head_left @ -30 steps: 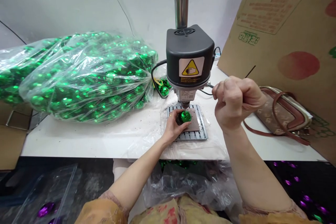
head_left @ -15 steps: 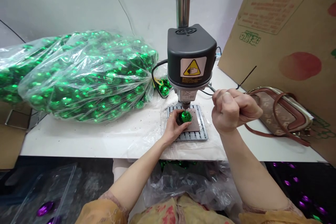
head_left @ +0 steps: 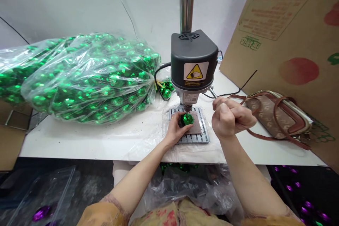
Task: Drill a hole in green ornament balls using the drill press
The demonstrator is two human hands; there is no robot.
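A small bench drill press [head_left: 194,64] with a black head and a yellow warning label stands on a white table [head_left: 79,137]. My left hand [head_left: 174,129] grips a shiny green ball [head_left: 187,118] on the drill's ribbed metal base plate [head_left: 203,136], right under the drill bit. My right hand [head_left: 230,117] is a closed fist around the drill's feed lever [head_left: 212,92], right of the drill head.
A big clear bag of green balls [head_left: 79,77] lies at the left on the table. A brown handbag [head_left: 275,114] and a leaning cardboard box [head_left: 291,31] are at the right. Plastic bags [head_left: 185,187] hang below the table edge; purple balls [head_left: 39,213] lie on the floor.
My right hand has pulled the lever down and toward me. The drill head sits lower, its bit on the green ball. My left hand has stayed in place.
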